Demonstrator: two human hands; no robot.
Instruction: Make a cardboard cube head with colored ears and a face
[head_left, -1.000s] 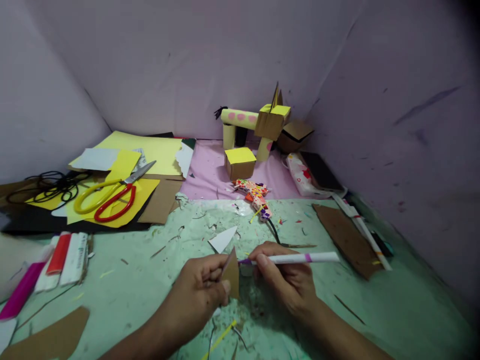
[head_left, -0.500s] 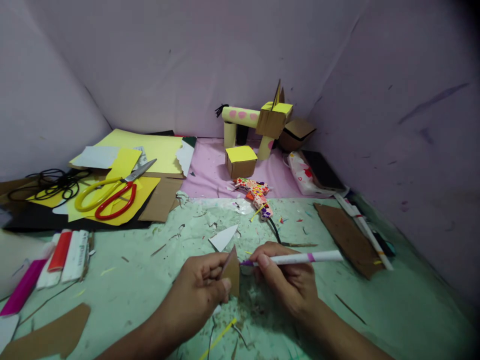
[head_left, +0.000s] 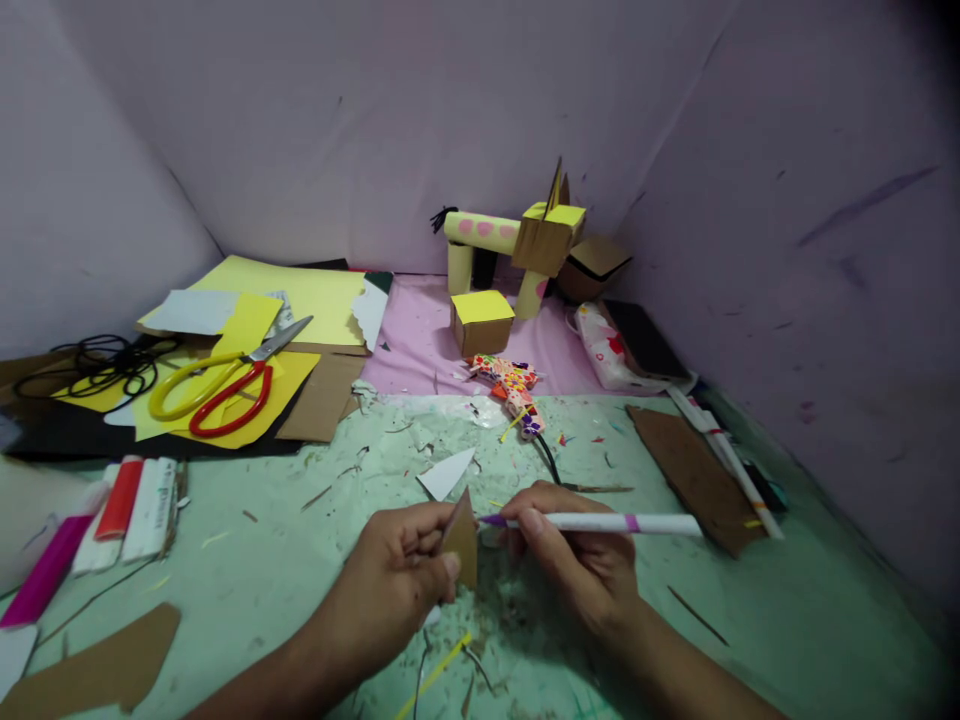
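Observation:
Between the thumb and fingers of my left hand (head_left: 409, 565) a small pointed piece of cardboard (head_left: 466, 550) stands upright. My right hand (head_left: 577, 560) is closed on a white marker (head_left: 622, 523) with a purple tip, which points left at the cardboard's edge; whether it touches, I cannot tell. Just beyond my hands lies a white triangular paper piece (head_left: 448, 475). Farther back are a hot glue gun (head_left: 514, 388) with a colourful pattern and a small cardboard box (head_left: 482, 325) with a yellow top. Behind them stands a yellow animal figure (head_left: 487, 232) with pink spots and a cardboard head.
Yellow-and-red scissors (head_left: 225, 390) rest on stacked paper at the left, near black cord (head_left: 112, 370). Glue bottles or markers (head_left: 131, 510) lie below them. A brown cardboard strip (head_left: 686, 475) and a white pen (head_left: 724, 460) lie at the right. Scraps litter the green cover (head_left: 300, 560).
The marker's back end has shifted slightly right and down, and my right hand has turned a little. My left hand holds the cardboard in nearly the same place.

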